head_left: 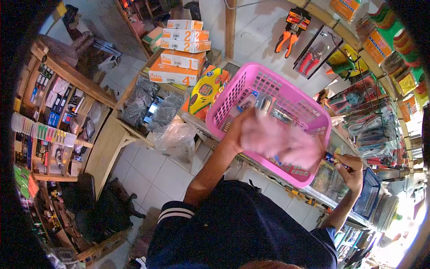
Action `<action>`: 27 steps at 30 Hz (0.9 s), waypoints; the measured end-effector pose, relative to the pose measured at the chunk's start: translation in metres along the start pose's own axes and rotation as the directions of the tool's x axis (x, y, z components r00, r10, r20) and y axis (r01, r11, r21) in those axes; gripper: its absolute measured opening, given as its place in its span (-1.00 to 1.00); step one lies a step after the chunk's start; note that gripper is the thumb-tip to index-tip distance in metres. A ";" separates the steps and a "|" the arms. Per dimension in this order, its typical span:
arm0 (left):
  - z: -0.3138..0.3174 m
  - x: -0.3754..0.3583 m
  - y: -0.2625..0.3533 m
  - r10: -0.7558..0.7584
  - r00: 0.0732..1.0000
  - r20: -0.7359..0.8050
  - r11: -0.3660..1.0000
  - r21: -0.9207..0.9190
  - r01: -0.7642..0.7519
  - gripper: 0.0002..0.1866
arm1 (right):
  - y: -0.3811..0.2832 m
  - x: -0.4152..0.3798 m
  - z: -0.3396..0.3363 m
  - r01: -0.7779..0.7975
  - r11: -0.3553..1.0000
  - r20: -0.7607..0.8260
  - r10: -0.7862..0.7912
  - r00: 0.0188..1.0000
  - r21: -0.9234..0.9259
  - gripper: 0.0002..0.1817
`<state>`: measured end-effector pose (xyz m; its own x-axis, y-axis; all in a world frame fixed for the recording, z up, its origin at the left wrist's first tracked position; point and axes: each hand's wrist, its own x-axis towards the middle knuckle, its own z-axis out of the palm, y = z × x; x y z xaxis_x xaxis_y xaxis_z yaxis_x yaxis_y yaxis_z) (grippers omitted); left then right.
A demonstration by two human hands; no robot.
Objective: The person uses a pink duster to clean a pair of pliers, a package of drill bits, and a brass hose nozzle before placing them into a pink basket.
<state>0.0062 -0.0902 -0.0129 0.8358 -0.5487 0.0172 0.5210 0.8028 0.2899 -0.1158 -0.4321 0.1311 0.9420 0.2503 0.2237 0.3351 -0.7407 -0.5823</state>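
Observation:
A pink cloth (280, 139), smeared by motion, hangs from my left hand (241, 130), whose closed fingers are mostly hidden by it. The cloth spreads over the pink plastic basket (320, 117) and reaches toward my right hand. Past the basket's right end, my right hand (352, 171) is closed around a small dark blue cylinder with a shiny label (332, 158); its exact kind is too small to make out. Inside the basket lie packaged goods, among them a clear blister pack (265, 104). The cloth covers much of the contents.
The basket sits on a glass-topped counter (329, 184). Stacked orange and white boxes (183, 58) and a yellow-orange packet (207, 92) stand to its left. A blue basket (367, 193) is at the right. Pliers (289, 36) and other packaged tools hang behind.

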 end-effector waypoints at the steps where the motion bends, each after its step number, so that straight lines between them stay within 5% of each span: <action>1: 0.006 0.001 -0.003 0.032 0.998 -0.048 0.999 0.011 -0.031 -0.57 | 0.000 0.000 -0.003 -0.018 1.000 0.053 0.017 0.998 0.010 -0.63; 4: -0.007 0.000 0.002 -0.066 0.997 0.036 0.997 -0.046 0.067 -0.56 | -0.005 -0.004 0.007 -0.109 0.994 -0.078 0.110 0.991 0.008 -0.65; 6: 0.003 0.000 0.005 -0.087 0.994 0.071 0.981 -0.170 0.098 -0.55 | -0.006 -0.006 0.000 -0.077 0.996 0.014 0.077 0.997 0.033 -0.64; 7: 0.025 0.002 0.006 -0.113 0.973 -0.202 0.994 -0.016 0.112 -0.55 | -0.006 -0.007 -0.003 -0.060 0.997 0.060 0.057 0.997 0.046 -0.64; 10: -0.005 0.003 0.003 -0.082 0.997 0.009 0.997 0.010 0.081 -0.55 | -0.009 -0.012 0.003 -0.146 0.989 -0.105 0.145 0.984 -0.001 -0.64; 13: 0.019 0.002 0.010 -0.214 0.954 -0.210 0.973 -0.133 0.189 -0.57 | -0.008 -0.014 -0.010 -0.113 0.994 0.130 0.112 0.985 0.000 -0.64; 16: -0.014 0.004 0.005 -0.093 0.992 0.080 0.995 -0.029 0.095 -0.59 | -0.010 -0.018 0.005 -0.130 0.991 -0.119 0.134 0.984 0.043 -0.64; 20: 0.001 0.005 -0.001 0.054 0.968 -0.246 0.996 -0.051 -0.069 -0.55 | -0.023 -0.017 0.024 -0.254 0.967 -0.038 0.254 0.966 -0.004 -0.65; 22: -0.010 -0.003 -0.002 0.154 0.954 -0.257 0.988 0.020 -0.154 -0.53 | -0.036 -0.018 0.058 -0.397 0.911 0.000 0.399 0.917 0.114 -0.65; 26: -0.011 -0.016 0.003 0.439 0.870 -0.224 0.872 0.339 -0.353 -0.44 | -0.062 -0.032 0.139 -0.275 0.938 -0.049 0.291 0.955 0.209 -0.62; 27: -0.016 -0.019 0.000 0.522 0.851 -0.049 0.771 0.453 -0.447 -0.40 | -0.074 -0.034 0.155 -0.288 0.909 -0.043 0.314 0.948 0.300 -0.62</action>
<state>-0.0074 -0.0759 -0.0287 0.9922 -0.0365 0.1189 -0.0499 0.7585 0.6498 -0.1693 -0.2892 0.0460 0.9978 -0.0221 0.0628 0.0398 -0.5586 -0.8285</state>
